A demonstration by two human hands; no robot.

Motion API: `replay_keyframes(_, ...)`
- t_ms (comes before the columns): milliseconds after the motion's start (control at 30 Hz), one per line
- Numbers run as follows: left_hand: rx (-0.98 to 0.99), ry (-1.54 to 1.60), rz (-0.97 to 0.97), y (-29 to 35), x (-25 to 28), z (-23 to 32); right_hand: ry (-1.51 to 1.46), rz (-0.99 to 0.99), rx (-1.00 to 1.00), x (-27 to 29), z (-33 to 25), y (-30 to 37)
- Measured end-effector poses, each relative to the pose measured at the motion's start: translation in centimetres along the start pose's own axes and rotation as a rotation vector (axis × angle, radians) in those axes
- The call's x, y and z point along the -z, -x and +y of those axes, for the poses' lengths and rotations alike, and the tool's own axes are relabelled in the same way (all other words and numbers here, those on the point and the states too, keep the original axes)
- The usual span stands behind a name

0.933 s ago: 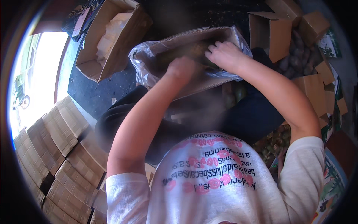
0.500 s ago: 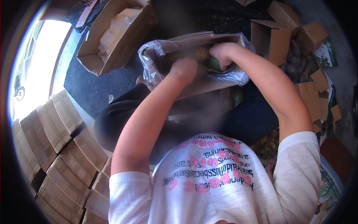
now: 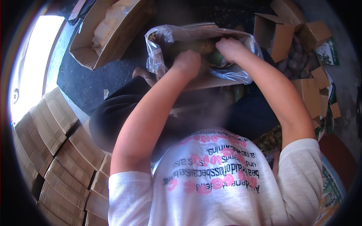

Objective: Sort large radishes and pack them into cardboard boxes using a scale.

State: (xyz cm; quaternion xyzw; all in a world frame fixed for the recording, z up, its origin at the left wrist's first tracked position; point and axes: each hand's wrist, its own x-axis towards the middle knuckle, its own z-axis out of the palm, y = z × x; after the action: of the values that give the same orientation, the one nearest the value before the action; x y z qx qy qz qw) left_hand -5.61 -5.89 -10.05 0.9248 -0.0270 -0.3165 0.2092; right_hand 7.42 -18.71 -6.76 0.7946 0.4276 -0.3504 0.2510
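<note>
In front of me, above my crossed legs, is a cardboard box (image 3: 209, 83) lined with a clear plastic bag (image 3: 156, 52). Both hands reach inside it. My left hand (image 3: 188, 63) is closed over the near left part, its fingertips hidden below the knuckles. At the far right side, my right hand (image 3: 229, 49) has its fingers curled down; what they hold is hidden. Right beside that hand lies a smooth green rounded item (image 3: 215, 59), like a fruit. A rough yellow-brown item (image 3: 206, 47) sits between the hands, partly in shadow.
A long open carton (image 3: 85, 51) with pale wrapping inside stands far left. Stacked closed cartons (image 3: 62, 150) fill the lower left. Open boxes (image 3: 277, 37) and a heap of dark brownish roundish produce (image 3: 299, 62) lie at the right. More produce (image 3: 271, 141) lies by my right side.
Both hands stay in the box, moved only slightly; the right shifted a little up and off the green item, showing more of it. The whole view has shifted slightly.
</note>
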Motion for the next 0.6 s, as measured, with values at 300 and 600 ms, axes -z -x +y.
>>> replay_keyframes(300,-0.048,-0.098,0.184,3.6,2.1,-0.4,-0.353,0.746,0.108,0.3,1.5,8.1)
replay_keyframes(600,0.345,0.410,0.803,18.1,10.6,-12.6,-0.191,0.936,-0.288,0.6,9.1,17.4)
